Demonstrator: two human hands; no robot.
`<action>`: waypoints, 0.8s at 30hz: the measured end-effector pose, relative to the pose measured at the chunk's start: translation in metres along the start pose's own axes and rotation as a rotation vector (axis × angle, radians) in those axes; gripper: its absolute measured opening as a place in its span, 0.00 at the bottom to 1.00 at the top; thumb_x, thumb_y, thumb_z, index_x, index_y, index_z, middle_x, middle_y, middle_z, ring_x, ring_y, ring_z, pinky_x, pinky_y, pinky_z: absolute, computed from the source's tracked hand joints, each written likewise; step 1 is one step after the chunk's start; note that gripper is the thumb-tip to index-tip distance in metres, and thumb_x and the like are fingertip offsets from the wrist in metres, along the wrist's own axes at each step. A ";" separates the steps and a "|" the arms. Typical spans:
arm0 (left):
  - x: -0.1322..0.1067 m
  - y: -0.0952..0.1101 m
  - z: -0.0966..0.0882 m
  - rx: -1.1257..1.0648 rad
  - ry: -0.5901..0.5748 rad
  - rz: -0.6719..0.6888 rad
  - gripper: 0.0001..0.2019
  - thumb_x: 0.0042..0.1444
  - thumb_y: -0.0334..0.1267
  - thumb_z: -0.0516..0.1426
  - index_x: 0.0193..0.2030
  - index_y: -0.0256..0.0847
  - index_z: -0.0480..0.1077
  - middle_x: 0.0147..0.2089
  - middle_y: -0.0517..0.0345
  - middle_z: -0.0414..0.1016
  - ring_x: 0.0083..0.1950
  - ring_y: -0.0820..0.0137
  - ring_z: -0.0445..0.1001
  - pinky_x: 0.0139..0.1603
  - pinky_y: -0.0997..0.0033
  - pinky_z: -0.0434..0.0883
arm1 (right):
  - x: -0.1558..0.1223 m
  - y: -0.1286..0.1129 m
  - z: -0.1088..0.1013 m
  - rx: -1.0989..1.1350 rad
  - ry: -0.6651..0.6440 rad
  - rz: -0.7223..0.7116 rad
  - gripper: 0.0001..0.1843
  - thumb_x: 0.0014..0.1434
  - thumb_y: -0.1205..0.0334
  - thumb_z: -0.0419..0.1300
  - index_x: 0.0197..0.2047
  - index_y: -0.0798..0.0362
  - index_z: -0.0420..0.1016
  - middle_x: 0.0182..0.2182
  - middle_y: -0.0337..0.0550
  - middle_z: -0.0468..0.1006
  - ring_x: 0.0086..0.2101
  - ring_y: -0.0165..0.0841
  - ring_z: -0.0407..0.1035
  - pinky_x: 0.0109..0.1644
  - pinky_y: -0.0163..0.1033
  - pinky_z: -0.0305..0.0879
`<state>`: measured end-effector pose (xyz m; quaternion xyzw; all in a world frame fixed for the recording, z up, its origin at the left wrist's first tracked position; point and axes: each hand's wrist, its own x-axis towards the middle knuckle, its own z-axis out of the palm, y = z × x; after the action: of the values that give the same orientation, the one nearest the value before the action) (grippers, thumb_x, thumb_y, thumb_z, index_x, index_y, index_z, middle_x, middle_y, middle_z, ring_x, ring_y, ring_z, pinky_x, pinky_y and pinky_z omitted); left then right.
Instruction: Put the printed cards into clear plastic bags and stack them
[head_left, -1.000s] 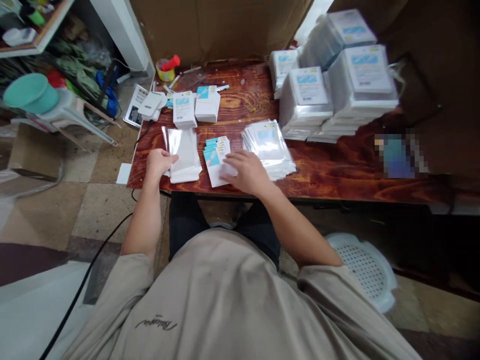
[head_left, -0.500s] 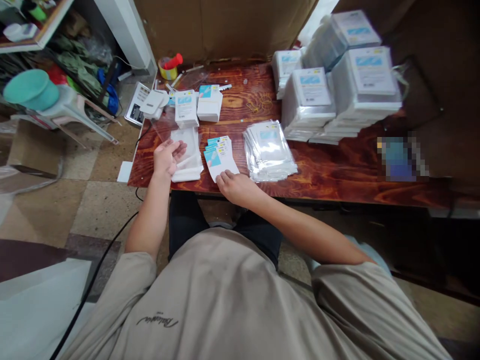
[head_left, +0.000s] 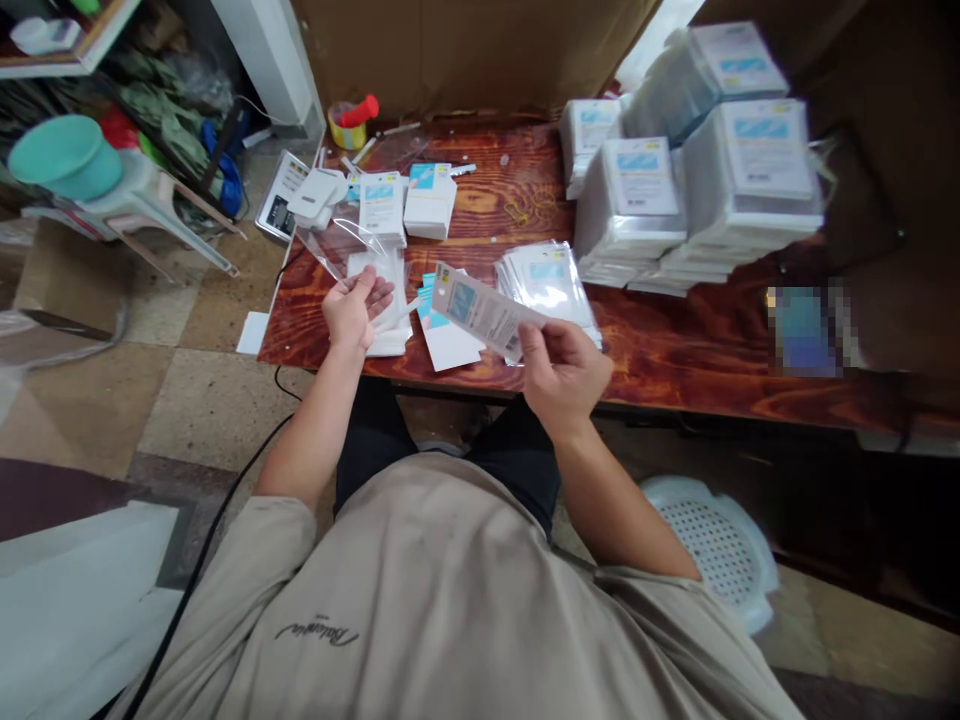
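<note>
My right hand (head_left: 568, 372) is closed on one end of a printed card (head_left: 480, 310), thumb on top. The card is raised and tilted, its blue-and-grey printed side up. Below it, several white and blue cards (head_left: 454, 345) lie fanned on the table. My left hand (head_left: 357, 308) is closed, thumb against fingers, on what looks like a clear plastic bag (head_left: 337, 248) that rises past the fingertips. Under this hand is a pile of clear bags (head_left: 388, 340). A stack of bagged cards (head_left: 551, 285) lies behind the right hand, partly covered by it.
Tall stacks of bagged cards (head_left: 634, 190) stand at the back right of the wooden table (head_left: 675, 345). Two card stacks (head_left: 382, 205) sit at the back left, near a yellow tape roll (head_left: 348, 132). A perforated stool (head_left: 716, 545) is at my right.
My right hand has picked up a card from the fanned cards, lifted it and moved right, turning its printed side up. My left hand has shifted slightly, with the clear bag raised more.
</note>
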<state>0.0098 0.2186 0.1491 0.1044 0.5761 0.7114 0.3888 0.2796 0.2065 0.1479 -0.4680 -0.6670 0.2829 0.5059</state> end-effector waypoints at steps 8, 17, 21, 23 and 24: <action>-0.027 -0.011 0.017 0.016 -0.099 -0.050 0.17 0.51 0.45 0.72 0.36 0.41 0.71 0.36 0.55 0.81 0.40 0.67 0.83 0.40 0.71 0.78 | 0.004 0.003 0.021 0.359 -0.098 0.425 0.21 0.55 0.43 0.68 0.32 0.53 0.71 0.19 0.33 0.70 0.20 0.26 0.61 0.25 0.33 0.60; -0.052 -0.020 0.015 0.082 -0.146 -0.020 0.21 0.46 0.48 0.74 0.38 0.39 0.72 0.37 0.54 0.81 0.41 0.63 0.83 0.42 0.65 0.80 | -0.009 0.001 0.041 0.409 -0.013 0.364 0.22 0.59 0.41 0.66 0.32 0.51 0.69 0.20 0.33 0.69 0.21 0.26 0.63 0.26 0.33 0.61; -0.054 -0.017 0.011 0.051 -0.177 -0.002 0.23 0.40 0.46 0.76 0.38 0.39 0.73 0.40 0.54 0.82 0.46 0.61 0.83 0.47 0.63 0.80 | -0.010 0.000 0.031 0.456 -0.341 0.443 0.23 0.56 0.43 0.70 0.27 0.53 0.71 0.20 0.37 0.75 0.19 0.26 0.65 0.24 0.32 0.63; -0.060 -0.021 0.011 0.020 -0.241 0.021 0.24 0.38 0.44 0.77 0.39 0.39 0.75 0.43 0.53 0.83 0.50 0.59 0.82 0.52 0.61 0.80 | -0.010 -0.005 0.031 0.531 -0.326 0.547 0.24 0.51 0.43 0.73 0.28 0.53 0.70 0.20 0.37 0.76 0.19 0.28 0.68 0.23 0.33 0.66; -0.065 -0.024 0.012 0.008 -0.275 0.030 0.23 0.38 0.43 0.77 0.39 0.38 0.76 0.44 0.52 0.83 0.51 0.58 0.82 0.54 0.61 0.79 | -0.010 -0.009 0.034 0.566 -0.273 0.586 0.24 0.50 0.43 0.74 0.29 0.52 0.69 0.21 0.36 0.76 0.20 0.30 0.70 0.23 0.34 0.68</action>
<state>0.0715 0.1849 0.1506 0.2114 0.5186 0.6937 0.4529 0.2454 0.1973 0.1401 -0.4385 -0.4630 0.6459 0.4197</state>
